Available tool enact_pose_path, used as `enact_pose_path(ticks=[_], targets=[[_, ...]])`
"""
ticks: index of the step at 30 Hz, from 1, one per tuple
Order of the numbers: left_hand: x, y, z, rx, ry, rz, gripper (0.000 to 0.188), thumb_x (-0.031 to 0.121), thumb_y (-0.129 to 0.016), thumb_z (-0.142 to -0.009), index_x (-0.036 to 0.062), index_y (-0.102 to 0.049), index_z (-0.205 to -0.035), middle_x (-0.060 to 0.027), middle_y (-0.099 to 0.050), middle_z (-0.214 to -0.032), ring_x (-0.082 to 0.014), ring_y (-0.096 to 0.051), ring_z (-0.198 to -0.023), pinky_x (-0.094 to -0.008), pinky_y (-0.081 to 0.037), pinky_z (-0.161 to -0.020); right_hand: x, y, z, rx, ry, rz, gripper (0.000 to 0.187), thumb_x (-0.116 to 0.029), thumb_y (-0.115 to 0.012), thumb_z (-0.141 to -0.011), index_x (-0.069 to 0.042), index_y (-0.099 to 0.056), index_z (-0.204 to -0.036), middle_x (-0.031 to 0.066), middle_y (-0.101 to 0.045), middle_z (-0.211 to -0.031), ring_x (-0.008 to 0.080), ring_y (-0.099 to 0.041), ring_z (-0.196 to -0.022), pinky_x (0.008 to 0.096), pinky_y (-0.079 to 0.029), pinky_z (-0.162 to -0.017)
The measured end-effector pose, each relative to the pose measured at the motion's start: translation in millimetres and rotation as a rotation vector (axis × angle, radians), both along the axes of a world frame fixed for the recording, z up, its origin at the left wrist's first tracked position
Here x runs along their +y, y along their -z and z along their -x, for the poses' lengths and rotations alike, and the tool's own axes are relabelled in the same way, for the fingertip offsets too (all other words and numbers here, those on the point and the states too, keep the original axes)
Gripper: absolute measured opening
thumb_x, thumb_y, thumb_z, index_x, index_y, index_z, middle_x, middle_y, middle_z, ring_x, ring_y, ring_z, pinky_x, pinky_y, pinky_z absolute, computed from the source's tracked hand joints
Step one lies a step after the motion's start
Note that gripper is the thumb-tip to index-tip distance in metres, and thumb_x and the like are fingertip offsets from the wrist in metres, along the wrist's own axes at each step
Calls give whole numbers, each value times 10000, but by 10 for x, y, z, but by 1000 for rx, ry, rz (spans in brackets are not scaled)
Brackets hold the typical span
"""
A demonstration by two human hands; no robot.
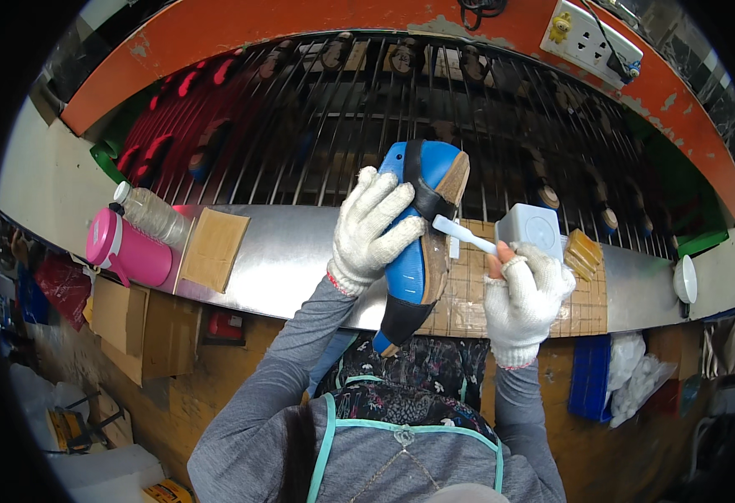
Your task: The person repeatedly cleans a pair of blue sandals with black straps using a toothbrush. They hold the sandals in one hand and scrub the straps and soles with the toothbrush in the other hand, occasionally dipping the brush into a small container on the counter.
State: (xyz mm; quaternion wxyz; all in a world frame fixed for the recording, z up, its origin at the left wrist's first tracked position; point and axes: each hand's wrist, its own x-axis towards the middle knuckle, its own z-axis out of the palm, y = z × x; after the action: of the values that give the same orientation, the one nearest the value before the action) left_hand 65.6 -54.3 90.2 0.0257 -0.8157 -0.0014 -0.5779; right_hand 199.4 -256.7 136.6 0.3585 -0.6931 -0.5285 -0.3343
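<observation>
My left hand (373, 220), in a white knit glove, grips a blue shoe last (407, 272) from its left side. Black straps (426, 199) cross the last, and a brown sole piece (436, 264) faces up along its right side. My gloved right hand (525, 300), bare at some fingertips, pinches the handle of a small white brush (465, 234). The brush's tip meets the edge of the sole by the black strap. Just beyond that hand stands a square white container (528, 225), beside some yellowish blocks (584, 254).
Behind the narrow metal bench (279, 251), a conveyor of metal rods (342, 126) carries several shoes on lasts, some under red light. On the bench lie a pink jug (129, 247), a clear bottle (151, 214), cardboard (214, 249) and a taped board (468, 312). A blue crate (588, 377) stands below.
</observation>
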Motion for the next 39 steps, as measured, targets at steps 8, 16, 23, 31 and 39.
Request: enact_pose_path(ticks=[8,16,23,31,39], targets=[[13,-27,-19,-20,-10,26,324,128,-775,-704,197,-671,-1003,-137,-636,-1242,-375,-595,-1212,-590,-470,-1030,-3,-64,-105,233,-140,105,214,-136,-820,-763,-73,-754,-957,51,-685,-947,236,-612,-928,377,-393,-835],[-20,-63,-38,-80,-7,81,336,103,-769,-708,186,-654,-1013,-138,-649,-1240,-378,-597,-1219,-557,-479,-1043,-57,9,-125,543,-259,166,160,-148,-815,-777,-74,-757,-907,61,-665,-930,232,-590,-903,330,-430,-782],[-12,-24,-115,-154,-42,115,351,109,-758,-736,167,-640,-1061,-147,-642,-1270,-374,-588,-1243,-558,-459,-1066,-111,211,-40,725,-319,96,180,-115,-809,-785,-38,-756,-939,83,-659,-959,245,-592,-930,336,-476,-824],[-33,13,-192,-221,-33,179,379,152,-770,-800,155,-616,-1146,-158,-612,-1334,-366,-546,-1309,-559,-414,-1118,-159,327,87,699,-302,25,206,-86,-814,-768,-18,-754,-954,111,-671,-973,272,-607,-953,359,-485,-837],[15,54,-235,-269,-68,168,367,161,-755,-828,148,-618,-1168,-157,-618,-1336,-346,-558,-1305,-536,-407,-1133,-216,349,119,535,-258,25,215,-67,-831,-742,-44,-759,-943,112,-679,-969,276,-616,-939,355,-497,-812]])
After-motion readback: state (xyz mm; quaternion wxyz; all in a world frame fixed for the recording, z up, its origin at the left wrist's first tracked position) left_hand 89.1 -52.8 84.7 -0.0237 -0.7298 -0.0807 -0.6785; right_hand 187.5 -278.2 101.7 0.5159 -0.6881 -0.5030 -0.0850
